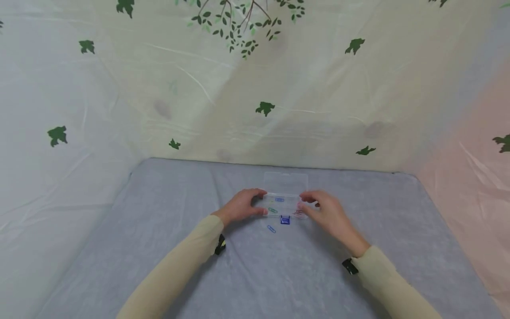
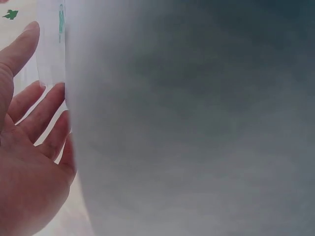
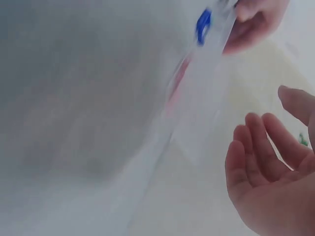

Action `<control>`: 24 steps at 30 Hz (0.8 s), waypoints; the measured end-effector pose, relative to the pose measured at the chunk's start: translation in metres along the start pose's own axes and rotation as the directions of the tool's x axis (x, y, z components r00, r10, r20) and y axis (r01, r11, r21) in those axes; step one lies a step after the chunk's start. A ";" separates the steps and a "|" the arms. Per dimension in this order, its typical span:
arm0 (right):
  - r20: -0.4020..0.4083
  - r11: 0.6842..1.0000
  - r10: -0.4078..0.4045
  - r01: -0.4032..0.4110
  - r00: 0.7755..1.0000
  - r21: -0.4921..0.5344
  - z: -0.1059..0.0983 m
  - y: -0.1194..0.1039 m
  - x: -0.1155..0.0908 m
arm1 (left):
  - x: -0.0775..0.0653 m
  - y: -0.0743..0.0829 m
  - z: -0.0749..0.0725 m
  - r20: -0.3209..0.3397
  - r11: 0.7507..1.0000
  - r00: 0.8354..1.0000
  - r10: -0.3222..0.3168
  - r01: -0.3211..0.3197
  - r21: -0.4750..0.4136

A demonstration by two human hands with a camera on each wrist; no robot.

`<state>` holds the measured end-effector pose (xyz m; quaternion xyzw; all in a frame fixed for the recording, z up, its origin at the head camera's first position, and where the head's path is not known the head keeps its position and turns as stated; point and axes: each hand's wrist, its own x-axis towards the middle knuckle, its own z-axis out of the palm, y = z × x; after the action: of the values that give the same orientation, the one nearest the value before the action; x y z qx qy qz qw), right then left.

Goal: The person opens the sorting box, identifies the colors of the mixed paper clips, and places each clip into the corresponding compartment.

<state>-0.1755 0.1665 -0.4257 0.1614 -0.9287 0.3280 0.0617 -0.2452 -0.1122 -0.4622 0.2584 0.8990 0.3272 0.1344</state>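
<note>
A clear plastic box (image 1: 284, 208) lies on the grey cloth with its transparent lid (image 1: 285, 180) raised at the back. Inside are a blue paper clip (image 1: 280, 200), a green paper clip (image 1: 272, 210) and red paper clips (image 1: 298, 212). A blue latch (image 1: 285, 220) sits on the front edge. My left hand (image 1: 243, 206) holds the box's left end between thumb and fingertips. At the right end is my right hand (image 1: 328, 212); the right wrist view shows its fingers (image 3: 261, 147) loosely bent, apart from the box. Another blue paper clip (image 1: 271, 229) lies before the box.
Grey cloth (image 1: 255, 283) covers the table, with soft wrinkles. A pale curtain (image 1: 223, 102) with green leaf shapes hangs behind the table and along both sides. Dark straps with small devices (image 1: 350, 266) circle the wrists, by the beige sleeves.
</note>
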 end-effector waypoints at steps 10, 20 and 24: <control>0.115 0.987 -0.032 0.014 0.993 0.160 0.023 -0.027 -0.005 | 0.000 -0.002 0.001 -0.020 1.000 1.000 0.017 -0.017 -0.016; 0.167 0.991 -0.111 0.097 0.980 0.089 0.048 -0.030 -0.001 | 0.001 -0.004 0.002 -0.034 1.000 0.999 0.022 -0.022 -0.006; 0.162 0.994 -0.104 0.097 0.981 0.050 0.056 -0.035 -0.002 | -0.001 -0.003 0.002 -0.040 0.999 0.999 0.034 -0.034 -0.011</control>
<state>-0.1620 0.1068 -0.4490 0.2359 -0.9141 0.3296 -0.0018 -0.2445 -0.1137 -0.4653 0.2662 0.8951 0.3396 0.1124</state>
